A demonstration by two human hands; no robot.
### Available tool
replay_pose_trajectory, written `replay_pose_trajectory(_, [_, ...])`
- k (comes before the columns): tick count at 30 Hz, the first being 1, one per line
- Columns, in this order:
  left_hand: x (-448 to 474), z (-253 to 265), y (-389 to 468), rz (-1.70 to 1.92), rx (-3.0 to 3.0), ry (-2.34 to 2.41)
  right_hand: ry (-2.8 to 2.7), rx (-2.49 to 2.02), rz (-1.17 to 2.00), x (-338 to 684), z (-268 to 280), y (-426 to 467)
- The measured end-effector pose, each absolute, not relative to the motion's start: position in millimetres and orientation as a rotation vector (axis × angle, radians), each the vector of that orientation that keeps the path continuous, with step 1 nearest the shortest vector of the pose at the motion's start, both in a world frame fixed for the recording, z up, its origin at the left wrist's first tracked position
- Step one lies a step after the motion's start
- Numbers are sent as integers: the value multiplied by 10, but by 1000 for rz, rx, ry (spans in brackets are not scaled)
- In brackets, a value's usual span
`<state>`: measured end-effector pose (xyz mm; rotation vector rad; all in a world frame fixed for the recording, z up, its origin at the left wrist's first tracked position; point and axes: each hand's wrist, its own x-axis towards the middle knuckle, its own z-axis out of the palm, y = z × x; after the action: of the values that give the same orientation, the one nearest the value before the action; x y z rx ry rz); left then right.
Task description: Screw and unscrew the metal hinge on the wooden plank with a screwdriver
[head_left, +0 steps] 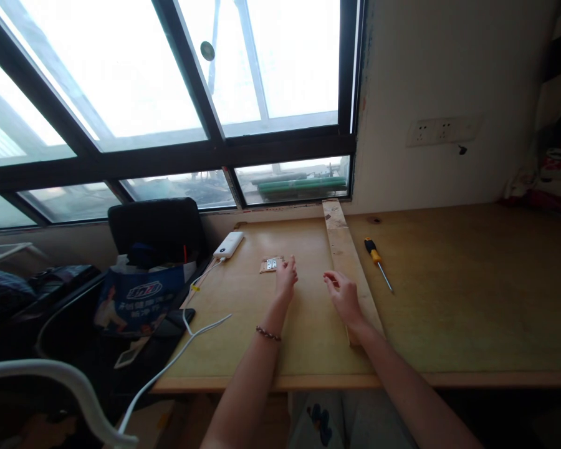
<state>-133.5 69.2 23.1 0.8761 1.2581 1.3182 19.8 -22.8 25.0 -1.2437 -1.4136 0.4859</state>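
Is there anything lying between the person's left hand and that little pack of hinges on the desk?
Nothing visible. The left hand is right beside the hinge pack, fingertips at its edge, with only bare desk there. The right hand rests apart by the wooden plank.

small metal hinge (272, 264) lying flat on a brownish scrap, mid-desk toward the back edge, long wooden plank (348, 259) running back-to-front just right of it
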Motion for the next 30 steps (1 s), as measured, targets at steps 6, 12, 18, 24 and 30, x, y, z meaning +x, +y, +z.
replay_pose_trajectory(6, [-844, 248, 341, 1122, 677, 842, -1429, -1314, 420, 214, 258, -226])
replay_pose_trajectory(12, [-805, 227, 260, 1133, 794, 683, -1364, -1346, 352, 273, 288, -214])
replay_pose_trajectory(18, [-786, 165, 213, 1213, 1367, 834, -1280, -1337, 356, 300, 325, -213])
replay_pose_trajectory(24, [-787, 100, 136, 1117, 2023, 950, -1310, -1298, 398, 293, 336, -231])
replay_pose_trajectory(30, [-808, 101, 137, 1116, 2090, 955, -1269, -1278, 450, 315, 281, -183])
